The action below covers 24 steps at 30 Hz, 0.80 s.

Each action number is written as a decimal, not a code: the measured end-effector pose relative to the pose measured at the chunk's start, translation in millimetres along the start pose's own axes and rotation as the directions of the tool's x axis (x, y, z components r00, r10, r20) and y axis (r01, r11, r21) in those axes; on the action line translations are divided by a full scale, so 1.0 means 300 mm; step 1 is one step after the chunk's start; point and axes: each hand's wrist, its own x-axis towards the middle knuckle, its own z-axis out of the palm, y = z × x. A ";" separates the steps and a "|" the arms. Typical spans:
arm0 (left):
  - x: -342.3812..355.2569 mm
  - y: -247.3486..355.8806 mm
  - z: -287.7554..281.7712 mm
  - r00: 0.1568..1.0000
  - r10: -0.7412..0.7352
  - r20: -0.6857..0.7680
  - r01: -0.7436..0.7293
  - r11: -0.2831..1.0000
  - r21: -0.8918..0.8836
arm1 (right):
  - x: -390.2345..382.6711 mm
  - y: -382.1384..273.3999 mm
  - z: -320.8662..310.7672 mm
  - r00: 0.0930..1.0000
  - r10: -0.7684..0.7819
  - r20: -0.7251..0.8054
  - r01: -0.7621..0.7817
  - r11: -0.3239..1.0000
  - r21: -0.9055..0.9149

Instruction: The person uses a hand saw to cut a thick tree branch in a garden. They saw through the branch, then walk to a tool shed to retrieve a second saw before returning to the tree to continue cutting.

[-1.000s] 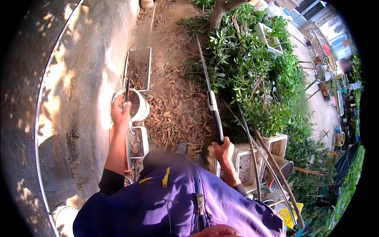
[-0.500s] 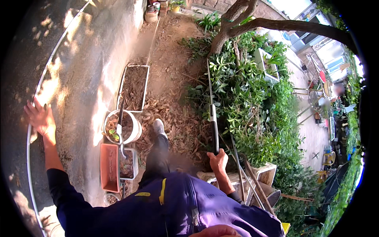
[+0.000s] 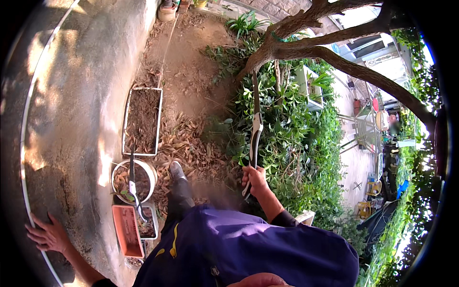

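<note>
My left hand is spread against the grey wall, its fingers over a thin white pipe. My right hand is closed around the black-and-white curved handle of a pruning saw. The saw's long blade points ahead along the leafy shrubs, its tip close to the base of the tree trunk. A second pruning saw with a similar handle lies across the round white bucket, apart from both hands.
Left of my feet stand a white-rimmed planter of soil and a reddish-orange trough. Dry leaves cover the ground ahead. Thick branches arch over the right side. A paved yard with chairs lies beyond the shrubs.
My left hand has slid back along the wall. The saw in my right hand has turned, showing its curved handle side-on. My view has shifted forward, and the tree appears larger.
</note>
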 end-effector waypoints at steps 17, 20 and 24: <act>0.639 0.810 -0.168 0.991 0.131 -0.013 -0.125 0.909 -0.397 | 0.130 -0.439 0.190 0.989 0.115 -0.097 -0.097 0.980 0.173; 0.734 0.832 -0.075 0.934 0.053 0.353 -0.089 0.992 0.086 | 0.154 -0.462 0.179 0.989 0.070 -0.127 -0.049 0.985 0.163; 0.636 0.754 0.263 0.994 0.078 0.079 -0.080 0.997 0.024 | 0.255 -0.477 0.164 0.989 0.029 -0.143 -0.011 0.992 0.124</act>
